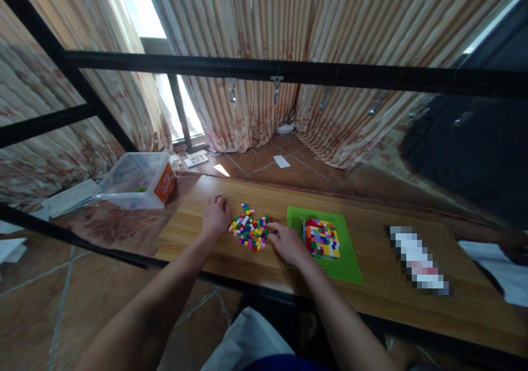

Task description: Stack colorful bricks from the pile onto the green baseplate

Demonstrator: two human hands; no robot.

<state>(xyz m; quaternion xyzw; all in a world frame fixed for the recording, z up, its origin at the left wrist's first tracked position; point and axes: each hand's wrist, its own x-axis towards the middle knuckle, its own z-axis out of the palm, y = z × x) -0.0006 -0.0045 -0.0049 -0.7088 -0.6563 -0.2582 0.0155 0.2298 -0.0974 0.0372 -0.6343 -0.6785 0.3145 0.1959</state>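
Note:
A loose pile of small multicoloured toy bricks [249, 229] lies on the wooden table between my two hands. My left hand [217, 215] rests on the tabletop just left of the pile, its fingers loosely bent and no brick visible in them. At the pile's right edge, my right hand [286, 243] reaches in with thumb and index finger apart, touching the bricks there. Right of that hand lies a green studded baseplate [350, 250]. On it stands a block built of many coloured bricks [322, 238], its left side close to my right hand.
A pixelated object [418, 260] lies on the table's right part, with white paper [499, 269] beyond it. A clear plastic bin [136, 181] stands left of the table [243, 186]. A black metal bar [256, 65] crosses ahead, before curtains [247, 24].

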